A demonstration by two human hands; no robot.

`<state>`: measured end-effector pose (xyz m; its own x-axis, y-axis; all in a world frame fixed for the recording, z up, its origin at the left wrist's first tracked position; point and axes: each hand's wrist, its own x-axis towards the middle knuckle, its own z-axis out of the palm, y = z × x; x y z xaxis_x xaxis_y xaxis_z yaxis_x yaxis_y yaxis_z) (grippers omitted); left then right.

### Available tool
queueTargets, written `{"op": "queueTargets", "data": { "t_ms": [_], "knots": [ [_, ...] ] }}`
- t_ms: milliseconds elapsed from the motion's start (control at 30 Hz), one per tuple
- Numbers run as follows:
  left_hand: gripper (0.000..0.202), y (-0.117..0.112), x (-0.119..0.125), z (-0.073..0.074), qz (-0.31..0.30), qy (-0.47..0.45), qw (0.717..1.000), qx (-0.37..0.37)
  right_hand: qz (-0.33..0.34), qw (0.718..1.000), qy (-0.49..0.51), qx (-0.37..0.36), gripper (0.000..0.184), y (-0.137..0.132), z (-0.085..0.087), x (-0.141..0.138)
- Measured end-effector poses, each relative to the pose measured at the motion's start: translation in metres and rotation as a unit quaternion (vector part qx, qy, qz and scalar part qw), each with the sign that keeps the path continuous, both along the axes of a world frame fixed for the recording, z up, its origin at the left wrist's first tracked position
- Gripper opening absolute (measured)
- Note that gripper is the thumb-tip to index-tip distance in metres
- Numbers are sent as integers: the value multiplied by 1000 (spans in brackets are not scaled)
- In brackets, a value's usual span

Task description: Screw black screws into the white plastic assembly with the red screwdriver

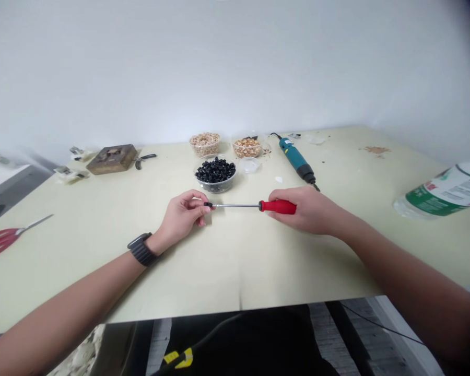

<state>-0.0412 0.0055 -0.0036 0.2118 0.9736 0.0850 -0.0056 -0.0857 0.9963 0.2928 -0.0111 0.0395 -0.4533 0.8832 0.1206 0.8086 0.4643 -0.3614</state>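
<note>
Between the thumb and fingers of my left hand (186, 215) is a small black part (208, 204); its exact kind is too small to make out. My right hand (309, 210) grips the red handle of a screwdriver (279, 207). The screwdriver's metal shaft points left, and its tip meets the black part at my left fingertips. Just beyond my left hand stands a clear round bowl (216, 187) filled with similar small black parts (215, 170).
Behind are tubs of pale pieces (204, 140) and orange-brown pieces (246, 147), with a clear lid (249, 165). A teal rotary tool (295, 159) lies right of them. Red-handled scissors (8, 239), a wooden block (113, 159), pliers (144, 159) and a labelled bottle (442, 190) occupy the sides.
</note>
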Motion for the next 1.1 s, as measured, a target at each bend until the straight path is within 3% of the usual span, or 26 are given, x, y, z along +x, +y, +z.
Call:
{"op": "queueTargets", "data": {
  "t_ms": [1100],
  "knots": [
    [31,-3,-1,-2,7,42,999,21,-6,1000,-16,-1,16,-2,0,-1]
  ]
}}
